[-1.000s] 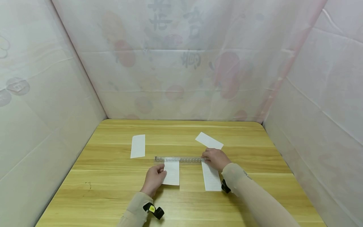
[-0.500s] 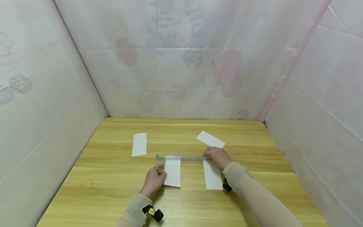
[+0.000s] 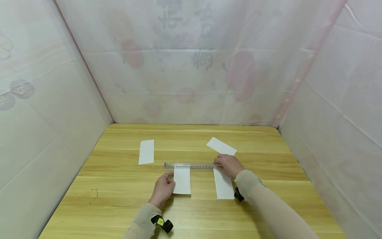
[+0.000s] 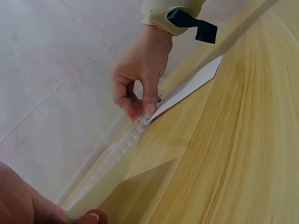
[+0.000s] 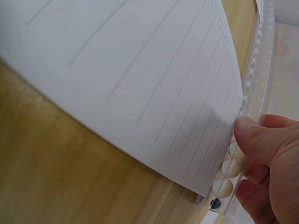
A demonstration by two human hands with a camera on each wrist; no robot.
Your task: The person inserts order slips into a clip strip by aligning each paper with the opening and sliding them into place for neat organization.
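The clear ruler [image 3: 190, 165] lies flat on the wooden table [image 3: 119, 205], near its centre, running parallel to the near edge. It spans from the far end of 1 paper slip [image 3: 182, 181] to the far end of a second, lined slip [image 3: 224, 186].

Right hand [image 3: 228, 165]: fingers curled, thumb and fingertips pinching the right end of the ruler where it sits over the top edge of the lined slip; the right wrist view confirms the thumb [image 5: 261, 142] pressing on the ruler's beaded strip [image 5: 250, 100].

Left hand [image 3: 163, 189]: fingers loosely bent, tips touching the left edge of the nearer slip just below the ruler's left end. The left wrist view shows only a fingertip [image 4: 91, 217] at the ruler's end; whether it pinches the paper or merely presses it cannot be told.

2 further slips lie untouched: 1 [image 3: 146, 152] toward the far left corner, 1 [image 3: 221, 146] angled, just beyond the right hand.

Handling assessment: the ruler appears light, rigid and smooth, likely to skid on the varnished wood and on paper; a hold at both ends, pressing down, looks soundest. The slips appear thin, limp and easily creased or shifted; flat fingertip pressure near an edge suits them best.
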